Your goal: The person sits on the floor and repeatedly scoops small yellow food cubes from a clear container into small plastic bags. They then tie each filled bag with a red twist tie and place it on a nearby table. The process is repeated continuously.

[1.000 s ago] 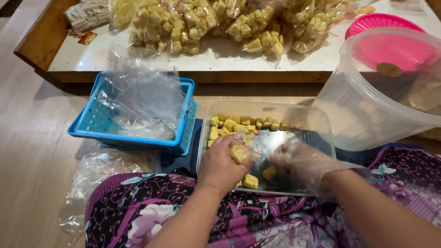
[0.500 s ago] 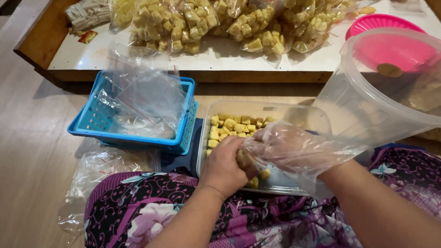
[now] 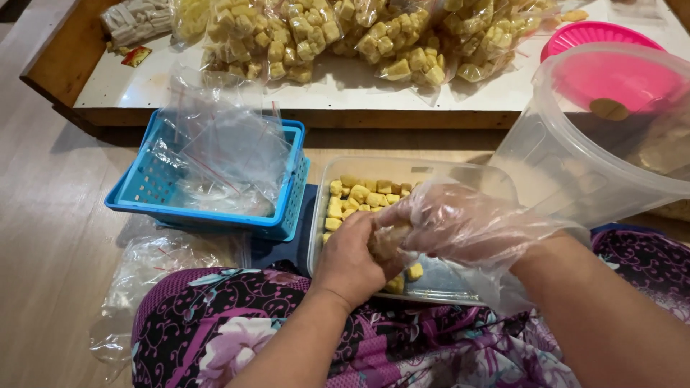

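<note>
A clear rectangular plastic container (image 3: 431, 169) sits in front of my lap, with small yellow snack cubes (image 3: 353, 197) along its far and left side. My bare left hand (image 3: 351, 260) is curled over the container's near half, gripping a clump of the cubes. My right hand (image 3: 460, 224), covered by a loose clear plastic glove, presses against the left hand from the right, its fingers closed on the same clump. One or two loose cubes (image 3: 414, 271) lie just below the hands.
A blue plastic basket (image 3: 158, 188) holding clear plastic bags (image 3: 226, 147) stands left of the container. A large clear tub (image 3: 575, 154) leans at right, a pink basin (image 3: 600, 39) behind it. Filled snack bags (image 3: 316, 32) lie on a low white table (image 3: 287, 93). More plastic bags (image 3: 147, 266) lie by my left knee.
My two hands have come together over the container's near side; the gloved right hand moved left and closed against the left hand, which was holding a single cube.
</note>
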